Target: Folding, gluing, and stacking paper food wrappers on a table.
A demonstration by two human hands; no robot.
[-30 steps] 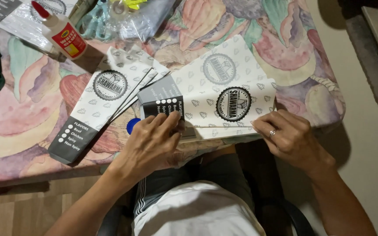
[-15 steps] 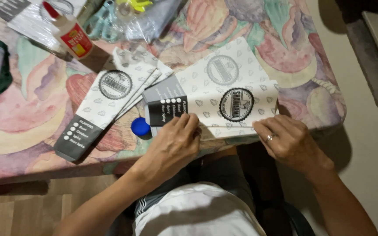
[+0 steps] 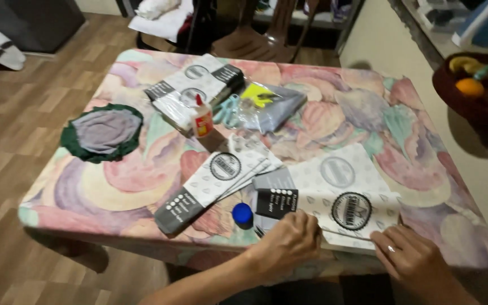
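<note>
A white printed paper sheet (image 3: 345,195) with round black logos lies at the near edge of the table (image 3: 142,192). My left hand (image 3: 286,243) presses on its lower left part, fingers curled on the paper. My right hand (image 3: 410,261), with a ring on one finger, pinches the sheet's lower right edge. A blue cap (image 3: 242,214) sits just left of my left hand. A stack of folded printed paper bags (image 3: 213,183) lies to the left of the sheet.
A glue bottle (image 3: 201,120) with a red tip stands mid-table beside scissors (image 3: 228,110) and a plastic bag (image 3: 269,104). More printed bags (image 3: 193,85) lie at the back. A green-rimmed cloth (image 3: 104,131) rests on the left. A fruit bowl (image 3: 478,85) sits right.
The camera has tilted up and back, showing the whole table and the room beyond. Both hands stay on the sheet's near edge, barely moved.
</note>
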